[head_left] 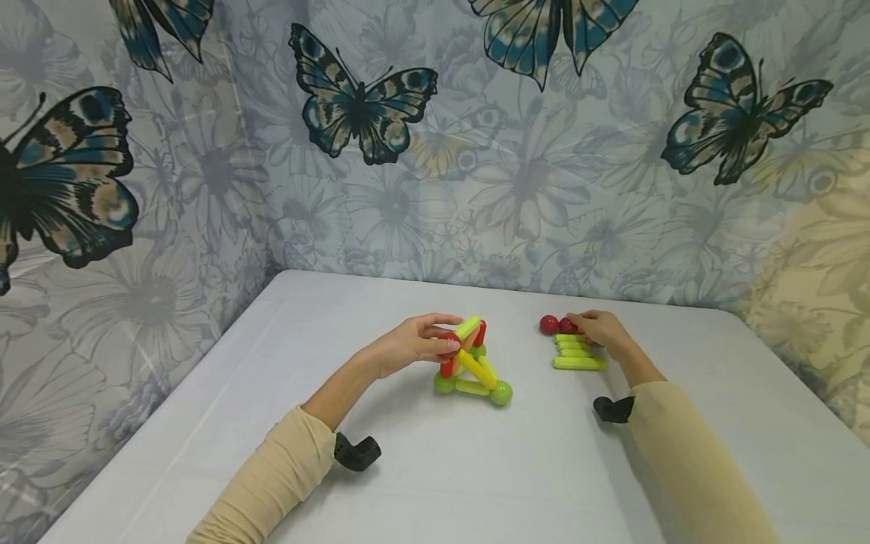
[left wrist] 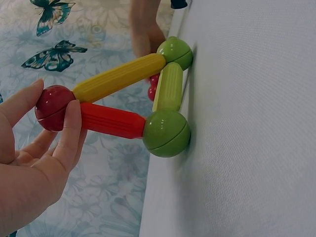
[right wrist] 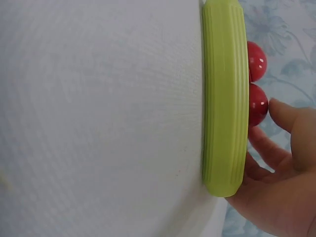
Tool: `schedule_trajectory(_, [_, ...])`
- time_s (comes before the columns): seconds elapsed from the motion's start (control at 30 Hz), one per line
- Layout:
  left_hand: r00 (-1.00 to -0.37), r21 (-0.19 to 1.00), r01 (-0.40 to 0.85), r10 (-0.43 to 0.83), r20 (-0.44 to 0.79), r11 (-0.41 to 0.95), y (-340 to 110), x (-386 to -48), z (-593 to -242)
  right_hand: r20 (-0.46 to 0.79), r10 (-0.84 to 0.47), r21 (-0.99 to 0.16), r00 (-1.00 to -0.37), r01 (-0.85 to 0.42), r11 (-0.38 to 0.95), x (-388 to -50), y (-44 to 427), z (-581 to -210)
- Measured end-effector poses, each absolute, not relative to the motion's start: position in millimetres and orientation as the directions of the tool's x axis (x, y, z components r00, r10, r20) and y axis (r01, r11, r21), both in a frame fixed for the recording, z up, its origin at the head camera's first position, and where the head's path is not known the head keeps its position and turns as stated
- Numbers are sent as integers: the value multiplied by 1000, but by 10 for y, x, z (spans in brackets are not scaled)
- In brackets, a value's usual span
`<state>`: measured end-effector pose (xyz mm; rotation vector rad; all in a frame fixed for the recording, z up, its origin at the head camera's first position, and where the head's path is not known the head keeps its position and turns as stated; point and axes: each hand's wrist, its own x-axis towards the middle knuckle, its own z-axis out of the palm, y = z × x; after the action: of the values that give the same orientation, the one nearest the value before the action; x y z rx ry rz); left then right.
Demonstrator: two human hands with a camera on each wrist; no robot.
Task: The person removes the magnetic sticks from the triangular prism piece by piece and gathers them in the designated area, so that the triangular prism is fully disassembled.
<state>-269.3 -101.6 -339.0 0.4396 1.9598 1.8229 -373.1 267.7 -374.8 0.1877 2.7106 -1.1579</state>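
Observation:
My left hand (head_left: 408, 347) pinches a red ball (left wrist: 54, 107) at the top of a built frame. A yellow rod (left wrist: 121, 78) and a red rod (left wrist: 112, 120) run from that ball to green balls (left wrist: 167, 133) low at the table, joined by a light green rod (left wrist: 169, 88). Over at the right, my right hand (head_left: 601, 331) has thumb and fingers around the nearer of two red balls (right wrist: 257, 104), which touches the other red ball (head_left: 549, 325). Several light green rods (head_left: 579, 363) lie side by side in front of them.
The white table (head_left: 476, 468) meets a butterfly-patterned wall (head_left: 408, 227) at its back and left. A black strap piece (head_left: 357, 453) sticks out at the left sleeve, and another (head_left: 614, 409) at the right sleeve.

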Motion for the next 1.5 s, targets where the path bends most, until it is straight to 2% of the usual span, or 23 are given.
schedule_trajectory(0.77, [-851,996,-49,519,-80,73,-1022,-2684,-3401,-187,72,-730,-980,188,658,-3690,2692,-3791])
schedule_trajectory(0.9, [-849,997,-47,523,-74,64,-1024,-2681,-3398,-117,106,-757,-988,157,634,-3623,2661,-3751])
schedule_trajectory(1.07, [-852,997,-45,519,-75,70,-1029,-2684,-3385,48,174,-761,-984,77,645,-3496,2545,-3618])
schedule_trajectory(1.27, [-856,997,-37,512,-69,73,-1032,-2700,-3383,147,111,-768,-983,-42,639,-3348,2355,-3472])
schedule_trajectory(1.4, [-856,996,-37,512,-72,78,-1029,-2699,-3399,100,68,-807,-993,-41,589,-3284,2243,-3454])
schedule_trajectory(1.5, [-855,996,-38,512,-75,83,-1022,-2693,-3406,23,36,-873,-999,-3,487,-3235,2172,-3447])
